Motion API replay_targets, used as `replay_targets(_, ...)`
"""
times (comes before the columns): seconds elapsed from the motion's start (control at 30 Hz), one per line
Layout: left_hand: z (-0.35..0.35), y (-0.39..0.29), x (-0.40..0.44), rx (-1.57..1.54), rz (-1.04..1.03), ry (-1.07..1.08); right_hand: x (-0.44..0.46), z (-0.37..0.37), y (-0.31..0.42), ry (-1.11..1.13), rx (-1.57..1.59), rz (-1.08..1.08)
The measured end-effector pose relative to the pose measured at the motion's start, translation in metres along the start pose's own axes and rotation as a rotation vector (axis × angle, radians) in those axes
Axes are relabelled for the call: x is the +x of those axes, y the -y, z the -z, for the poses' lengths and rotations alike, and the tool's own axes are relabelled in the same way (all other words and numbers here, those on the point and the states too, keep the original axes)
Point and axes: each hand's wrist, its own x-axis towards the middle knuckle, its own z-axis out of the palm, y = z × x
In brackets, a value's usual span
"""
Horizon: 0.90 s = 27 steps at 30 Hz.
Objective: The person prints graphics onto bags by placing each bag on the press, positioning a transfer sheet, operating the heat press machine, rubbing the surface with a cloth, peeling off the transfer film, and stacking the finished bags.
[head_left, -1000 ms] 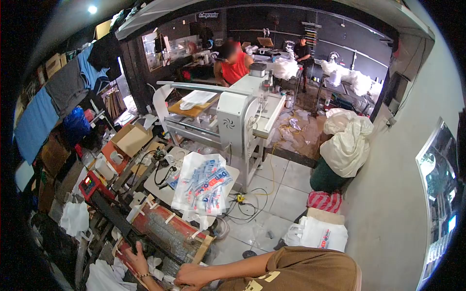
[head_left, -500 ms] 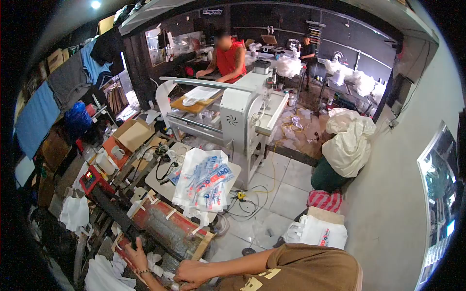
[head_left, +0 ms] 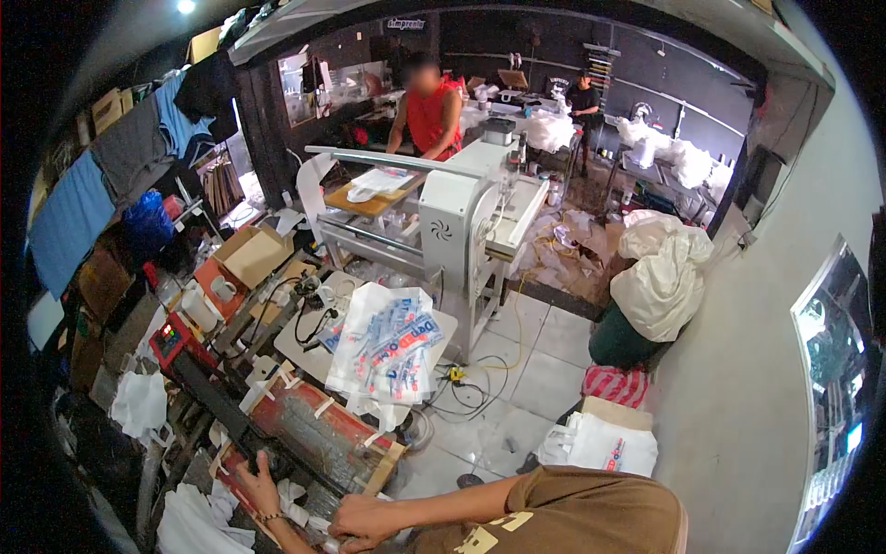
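My left hand point(head_left: 262, 489), with a bracelet at the wrist, is low in the head view beside the long black arm of a press point(head_left: 217, 402). Its thumb and fingers are apart, and I see nothing held in it. To its right, my right hand point(head_left: 363, 519) is closed, knuckles up, at the lower end of the press; what lies inside the fingers is hidden. Crumpled white cloth point(head_left: 293, 499) lies between the two hands. Beyond them is a red-edged frame point(head_left: 323, 420) with clear plastic and pieces of white tape.
White printed bags point(head_left: 388, 346) are piled on a small table past the frame. Behind stands a white machine point(head_left: 452, 217), with a person in red point(head_left: 432, 115) at it. More white bags point(head_left: 600, 443) sit to the right. Cables point(head_left: 475, 392) cross the tiled floor.
The person in red has straightened slightly, and a printed piece now shows on the white machine's board. My hands stay almost where they were.
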Motion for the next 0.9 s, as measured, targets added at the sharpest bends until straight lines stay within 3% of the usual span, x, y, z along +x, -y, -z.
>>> replay_targets(0.13,-0.002,0.0,0.002,-0.05,0.027,-0.01,0.002,0.004,0.001,0.022,-0.005,-0.002)
replay_targets(0.2,0.011,-0.01,0.004,-0.038,0.146,0.142,0.002,0.005,0.003,0.034,-0.026,-0.004)
replay_targets(0.33,0.032,-0.034,0.003,0.018,0.189,0.247,0.003,0.003,0.002,0.068,-0.026,-0.026)
replay_targets(0.63,0.008,-0.005,0.005,-0.108,0.176,0.21,0.002,0.006,0.004,0.035,0.017,-0.026)
replay_targets(0.9,-0.002,0.004,0.002,-0.005,0.021,0.0,0.002,0.007,0.007,0.006,-0.006,-0.018)
